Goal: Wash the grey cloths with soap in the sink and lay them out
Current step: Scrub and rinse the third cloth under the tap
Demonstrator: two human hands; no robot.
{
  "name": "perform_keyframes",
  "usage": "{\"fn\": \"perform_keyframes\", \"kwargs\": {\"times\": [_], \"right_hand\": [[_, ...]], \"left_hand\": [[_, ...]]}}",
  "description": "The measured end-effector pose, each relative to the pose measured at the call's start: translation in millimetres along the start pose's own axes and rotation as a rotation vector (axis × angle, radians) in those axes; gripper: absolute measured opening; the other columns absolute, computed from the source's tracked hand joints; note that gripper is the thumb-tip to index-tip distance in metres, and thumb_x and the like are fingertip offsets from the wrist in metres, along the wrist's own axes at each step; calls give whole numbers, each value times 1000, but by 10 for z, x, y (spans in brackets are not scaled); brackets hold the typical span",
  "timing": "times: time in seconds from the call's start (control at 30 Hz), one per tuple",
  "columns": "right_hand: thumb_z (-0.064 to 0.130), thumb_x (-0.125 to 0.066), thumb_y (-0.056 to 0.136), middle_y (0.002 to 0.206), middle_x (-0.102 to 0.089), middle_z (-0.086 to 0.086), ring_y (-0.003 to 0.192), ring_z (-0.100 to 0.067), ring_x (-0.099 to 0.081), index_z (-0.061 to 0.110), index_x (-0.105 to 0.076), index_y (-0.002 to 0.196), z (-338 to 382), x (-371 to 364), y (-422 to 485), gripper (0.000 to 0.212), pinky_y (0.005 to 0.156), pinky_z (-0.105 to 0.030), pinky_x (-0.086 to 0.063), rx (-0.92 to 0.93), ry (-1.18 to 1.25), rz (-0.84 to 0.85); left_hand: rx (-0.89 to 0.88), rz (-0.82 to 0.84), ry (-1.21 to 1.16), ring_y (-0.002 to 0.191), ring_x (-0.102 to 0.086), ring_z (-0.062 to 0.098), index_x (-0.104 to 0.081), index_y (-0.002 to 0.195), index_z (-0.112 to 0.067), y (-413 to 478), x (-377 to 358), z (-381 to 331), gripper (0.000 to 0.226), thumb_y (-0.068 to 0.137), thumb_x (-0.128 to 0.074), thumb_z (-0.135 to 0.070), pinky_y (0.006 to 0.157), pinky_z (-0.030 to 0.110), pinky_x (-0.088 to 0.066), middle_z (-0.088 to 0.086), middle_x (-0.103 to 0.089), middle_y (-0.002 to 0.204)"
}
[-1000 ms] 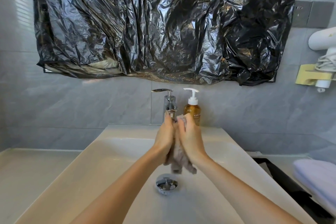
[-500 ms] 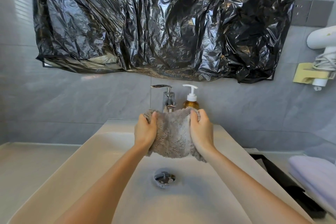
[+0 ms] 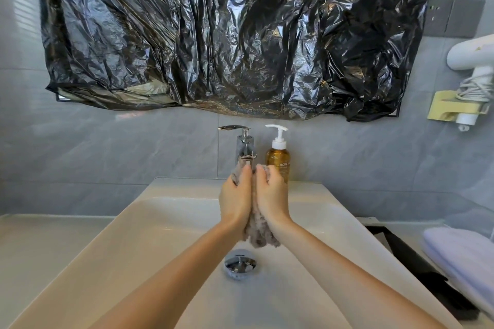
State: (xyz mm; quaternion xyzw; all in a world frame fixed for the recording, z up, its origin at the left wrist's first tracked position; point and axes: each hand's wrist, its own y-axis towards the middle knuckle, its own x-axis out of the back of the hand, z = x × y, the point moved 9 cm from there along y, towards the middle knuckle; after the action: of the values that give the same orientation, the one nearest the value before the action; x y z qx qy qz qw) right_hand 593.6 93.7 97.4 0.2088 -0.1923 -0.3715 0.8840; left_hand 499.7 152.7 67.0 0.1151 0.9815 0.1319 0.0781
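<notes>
over the white sink (image 3: 160,262) and its chrome drain (image 3: 240,264) low in the frame, the left hand (image 3: 235,200) and right hand (image 3: 272,200) both clutched the bunched grey cloth (image 3: 260,235) at centre, just before the tap (image 3: 245,147) and amber soap bottle (image 3: 278,157), with black plastic sheeting (image 3: 227,35) across the top.
</notes>
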Motion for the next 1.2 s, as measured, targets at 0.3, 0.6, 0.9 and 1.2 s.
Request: {"fn": "perform_keyframes", "kwargs": {"times": [0.3, 0.6, 0.9, 1.2], "right_hand": [[25, -39, 103, 74, -54, 5, 73, -11, -56, 15, -53, 83, -44, -69, 4, 26, 61, -18, -40, -18, -13, 28], [26, -36, 104, 77, -56, 2, 75, -13, -58, 15, -50, 87, -125, -152, 7, 25, 60, -18, -41, -7, -57, 97], [26, -36, 104, 70, -50, 4, 61, -2, -49, 16, -49, 85, 5, -155, -63, 26, 52, -13, -39, 60, -25, 79], [31, -46, 101, 68, -45, -1, 64, -12, -42, 8, -49, 76, -149, 396, 366, 34, 58, -28, -31, 8, 17, 13]], "left_hand": [[164, 37, -40, 80, -67, 23, -67, 84, -15, 13, -1, 210, 35, 99, -45, -38, 76, 36, -55, 6, -70, 78], [207, 25, -136, 64, -61, 17, -62, 79, -13, -11, 8, 122, 33, 100, -45, -32, 61, 28, -49, 4, -63, 69], [256, 22, -177, 62, -60, 19, -61, 78, -10, 16, 74, 142, 34, 99, -47, -33, 62, 31, -50, 5, -62, 63], [176, 261, 104, 87, -68, 14, -64, 105, -22, 32, -21, 35, 39, 79, -71, -50, 67, 22, -54, 0, -71, 98]]}}
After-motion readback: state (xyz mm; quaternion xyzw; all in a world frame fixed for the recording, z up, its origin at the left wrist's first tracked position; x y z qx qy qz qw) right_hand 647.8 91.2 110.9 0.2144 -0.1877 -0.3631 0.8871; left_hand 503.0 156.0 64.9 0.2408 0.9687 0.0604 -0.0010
